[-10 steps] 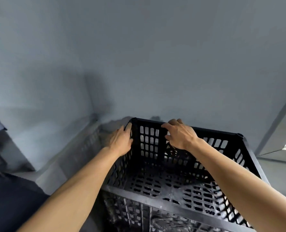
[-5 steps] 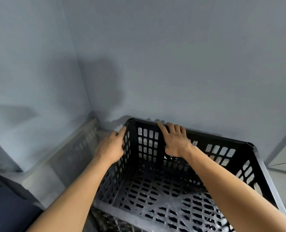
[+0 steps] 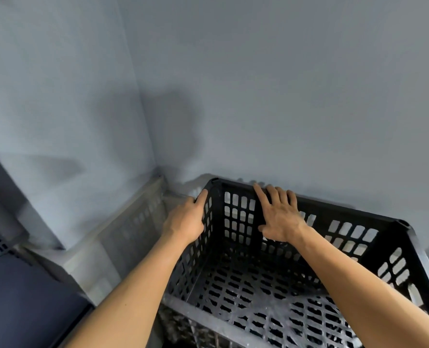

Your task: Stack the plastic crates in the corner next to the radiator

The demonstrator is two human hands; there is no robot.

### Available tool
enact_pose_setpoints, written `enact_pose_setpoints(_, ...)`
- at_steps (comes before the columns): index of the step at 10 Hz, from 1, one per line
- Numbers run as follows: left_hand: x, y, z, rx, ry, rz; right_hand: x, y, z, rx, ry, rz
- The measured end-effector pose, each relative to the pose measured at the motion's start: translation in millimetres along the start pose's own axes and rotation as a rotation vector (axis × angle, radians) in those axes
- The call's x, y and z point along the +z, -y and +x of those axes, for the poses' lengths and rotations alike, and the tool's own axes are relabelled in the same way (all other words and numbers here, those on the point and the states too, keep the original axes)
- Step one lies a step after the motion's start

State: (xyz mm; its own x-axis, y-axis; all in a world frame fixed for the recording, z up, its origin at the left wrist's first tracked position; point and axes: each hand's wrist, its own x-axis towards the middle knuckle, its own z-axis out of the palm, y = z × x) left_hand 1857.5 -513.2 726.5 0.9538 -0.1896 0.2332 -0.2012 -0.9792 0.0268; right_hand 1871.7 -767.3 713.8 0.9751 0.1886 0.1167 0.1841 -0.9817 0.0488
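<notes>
A: Position?
B: The black crate (image 3: 258, 285) sits just right of the corner (image 3: 155, 172). My right hand (image 3: 281, 217) presses it flat, fingers (image 3: 278, 197) straight. For the left hand (image 3: 185, 222), I can't tell. Shoving harder could pinch fingertips.

The perforated black crate (image 3: 236, 214) looks like matt plastic; the pale wall (image 3: 283, 96) is smooth and matt.

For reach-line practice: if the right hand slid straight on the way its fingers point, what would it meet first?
The right hand lies flat on the far side of the black crate, fingertips at its rim. Beyond that, probably the grey wall behind; the gap is unclear.
</notes>
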Motion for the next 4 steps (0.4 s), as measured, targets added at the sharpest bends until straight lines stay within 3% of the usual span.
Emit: enact_pose_setpoints(4, -8, 2, -18, 0.045, -0.01, -0.166, -31, 6, -43, 0.0, 0.108, 0.072)
